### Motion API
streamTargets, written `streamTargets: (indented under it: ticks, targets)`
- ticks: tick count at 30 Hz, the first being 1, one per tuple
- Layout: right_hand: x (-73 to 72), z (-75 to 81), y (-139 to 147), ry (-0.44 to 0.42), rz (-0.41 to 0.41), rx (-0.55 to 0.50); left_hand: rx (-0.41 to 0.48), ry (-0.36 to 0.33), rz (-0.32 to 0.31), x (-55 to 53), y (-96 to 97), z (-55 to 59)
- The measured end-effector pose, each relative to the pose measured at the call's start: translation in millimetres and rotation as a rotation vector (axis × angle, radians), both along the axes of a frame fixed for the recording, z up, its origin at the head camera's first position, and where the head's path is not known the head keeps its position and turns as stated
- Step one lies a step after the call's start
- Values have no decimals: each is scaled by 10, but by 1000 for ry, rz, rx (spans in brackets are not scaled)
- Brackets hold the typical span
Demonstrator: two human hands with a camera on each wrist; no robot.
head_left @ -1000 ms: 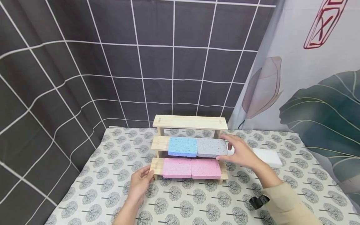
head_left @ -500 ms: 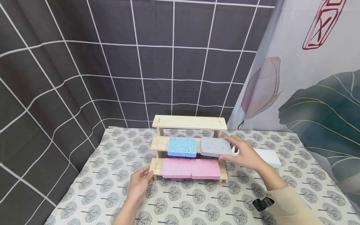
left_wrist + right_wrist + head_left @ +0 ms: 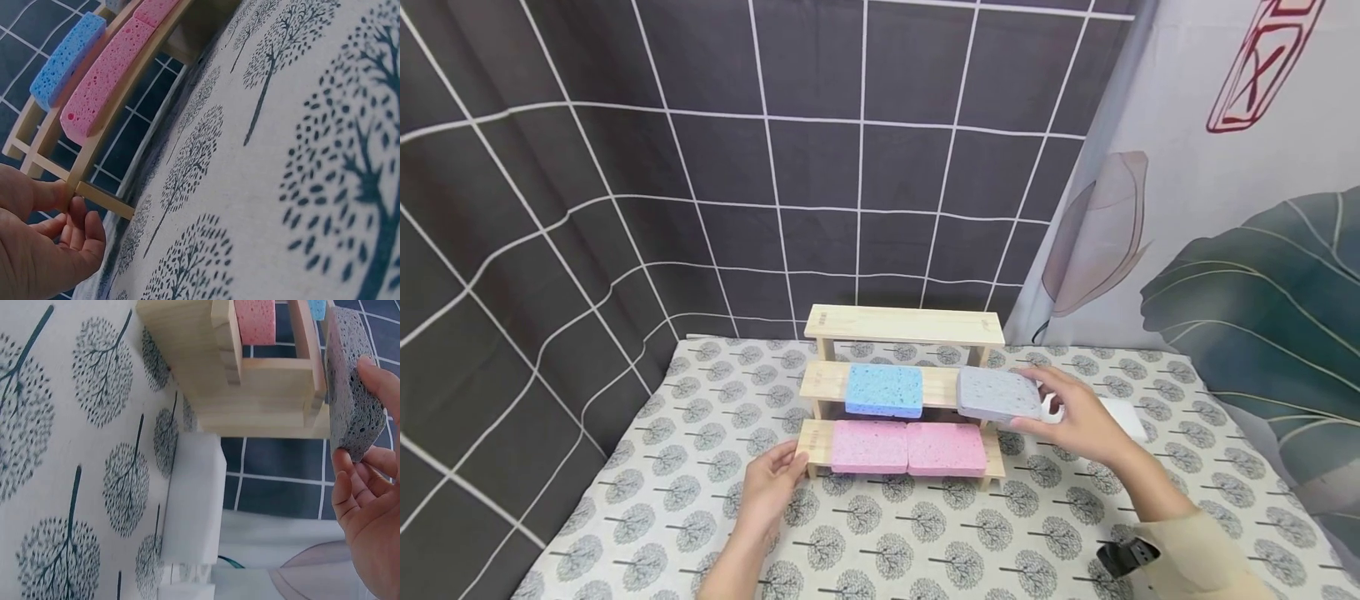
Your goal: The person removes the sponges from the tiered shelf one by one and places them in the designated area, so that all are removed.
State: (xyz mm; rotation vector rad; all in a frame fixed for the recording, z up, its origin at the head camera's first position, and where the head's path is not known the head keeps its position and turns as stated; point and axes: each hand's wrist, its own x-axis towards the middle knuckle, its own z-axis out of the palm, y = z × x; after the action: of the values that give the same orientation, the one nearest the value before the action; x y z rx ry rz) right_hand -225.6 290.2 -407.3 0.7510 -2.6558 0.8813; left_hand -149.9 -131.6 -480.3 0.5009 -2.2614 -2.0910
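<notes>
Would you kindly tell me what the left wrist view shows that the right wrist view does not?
Left wrist only: the left grip pinching the wooden shelf, and the left pink sponge. Right wrist only: the right grip holding the grey sponge (the left view has at most a grey sliver), and a white block. Both: the wooden shelf, right pink sponge, blue sponge and tree-print cloth.

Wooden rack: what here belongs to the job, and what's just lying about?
Job, apparently:
gray sponge, held by right hand
wooden rack, pinched by left hand
blue sponge and pink sponges, on the rack

Probably lying about:
white blocks, on the patterned cloth
</notes>
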Motion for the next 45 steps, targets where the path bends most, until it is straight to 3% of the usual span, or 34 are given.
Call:
streamTargets:
  ticks: [12, 28, 35, 45]
  targets:
    - [136, 22, 258, 50, -36, -6, 0, -2, -8, 10, 1, 15]
    - [253, -160, 631, 61, -115, 23, -31, 0, -14, 10, -1, 1]
    - [280, -280, 677, -26, -122, 54, -16, -1, -7, 16, -9, 15]
    - [301, -513, 642, -136, -55, 106, -26, 4, -11, 13, 3, -2]
